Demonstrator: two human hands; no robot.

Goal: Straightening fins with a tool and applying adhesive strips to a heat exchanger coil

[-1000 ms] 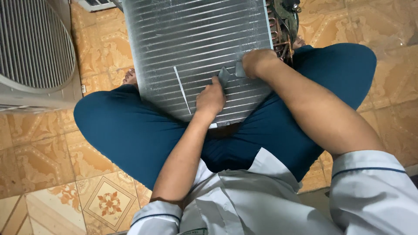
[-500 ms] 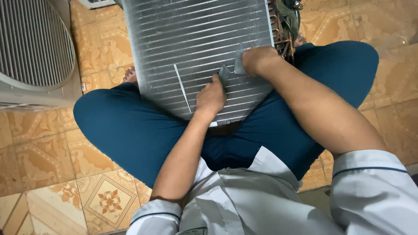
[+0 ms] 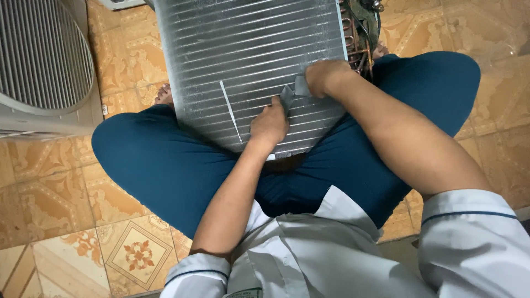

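Apparently both hands' fingers (image 3: 287, 105) pinch a grey strip (image 3: 301, 85) against the finned coil (image 3: 243, 49)

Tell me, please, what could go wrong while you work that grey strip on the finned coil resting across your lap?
The thin fins of the finned coil look easy to bend where the left hand presses on them, and their edges might cut bare fingers. The grey strip, pinched between both hands, could tear if the right hand pulls unevenly. The coil only rests on the crossed legs, so it might slide and knock its copper tubes.
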